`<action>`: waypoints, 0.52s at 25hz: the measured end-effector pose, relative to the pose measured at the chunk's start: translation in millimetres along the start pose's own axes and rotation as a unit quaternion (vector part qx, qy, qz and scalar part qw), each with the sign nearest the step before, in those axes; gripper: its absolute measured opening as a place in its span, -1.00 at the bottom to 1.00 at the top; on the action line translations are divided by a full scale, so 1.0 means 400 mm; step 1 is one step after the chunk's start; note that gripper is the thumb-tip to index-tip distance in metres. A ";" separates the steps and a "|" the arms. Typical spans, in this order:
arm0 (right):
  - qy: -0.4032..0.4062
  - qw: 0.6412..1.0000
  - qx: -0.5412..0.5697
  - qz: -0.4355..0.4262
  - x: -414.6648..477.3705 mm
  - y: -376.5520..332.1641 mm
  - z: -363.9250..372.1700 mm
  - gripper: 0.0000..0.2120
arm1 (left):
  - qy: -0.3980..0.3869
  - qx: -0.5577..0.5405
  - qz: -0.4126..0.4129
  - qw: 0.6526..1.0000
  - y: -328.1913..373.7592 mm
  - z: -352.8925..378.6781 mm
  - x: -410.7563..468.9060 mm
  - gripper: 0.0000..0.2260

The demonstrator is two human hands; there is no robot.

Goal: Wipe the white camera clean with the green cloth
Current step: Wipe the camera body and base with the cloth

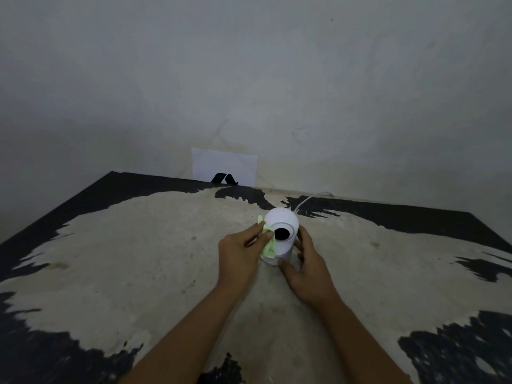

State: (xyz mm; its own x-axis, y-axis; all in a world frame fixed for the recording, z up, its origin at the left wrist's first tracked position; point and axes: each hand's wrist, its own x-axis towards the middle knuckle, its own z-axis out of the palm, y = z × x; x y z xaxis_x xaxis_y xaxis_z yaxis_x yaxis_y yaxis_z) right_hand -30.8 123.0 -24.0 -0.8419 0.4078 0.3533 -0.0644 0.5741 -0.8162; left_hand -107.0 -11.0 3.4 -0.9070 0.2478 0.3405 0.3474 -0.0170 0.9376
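Observation:
The white camera (pixel 281 220) stands upright on the worn table, its round black lens (pixel 281 233) facing me. My left hand (pixel 239 256) pinches the green cloth (pixel 268 246) and presses it against the camera's left side, right beside the lens. Part of the cloth sticks out behind the camera's upper left. My right hand (pixel 307 266) wraps around the camera's lower right side and base, holding it steady. The base is partly hidden by both hands.
The table (pixel 138 259) has a black top with most paint worn to beige. A white cable (pixel 304 200) runs from behind the camera to the table's far edge. A white card with a black logo (pixel 224 169) leans on the grey wall.

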 end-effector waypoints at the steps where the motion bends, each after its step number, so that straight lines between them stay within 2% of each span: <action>1: 0.002 1.000 0.001 -0.004 0.000 0.000 -0.001 -0.27 | -0.007 0.011 -0.007 1.000 -0.010 -0.002 -0.008 -0.69; 5: -0.004 1.000 0.006 -0.003 0.000 0.001 0.001 -0.24 | -0.014 0.025 -0.014 0.999 -0.022 -0.011 -0.025 -0.71; 8: -0.002 1.000 0.009 0.007 0.005 0.002 0.001 -0.30 | 0.000 -0.004 0.015 1.000 0.024 -0.006 0.011 -0.69; 11: 0.008 1.000 0.012 0.012 0.004 0.009 0.008 -0.35 | -0.046 -0.006 0.078 0.996 0.069 0.007 0.048 -0.71; 13: 0.010 0.999 0.021 0.022 0.005 0.013 0.006 -0.36 | -0.107 0.048 0.131 0.984 0.082 0.018 0.065 -0.75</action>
State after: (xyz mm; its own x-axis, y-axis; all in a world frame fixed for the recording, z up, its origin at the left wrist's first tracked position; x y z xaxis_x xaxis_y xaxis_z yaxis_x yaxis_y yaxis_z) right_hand -34.2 125.1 -28.8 -0.8336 0.4460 0.3259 -0.0509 0.5256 -0.8492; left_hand -117.4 2.0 42.4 -0.7161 0.4457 0.5372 0.5924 -0.0188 0.8054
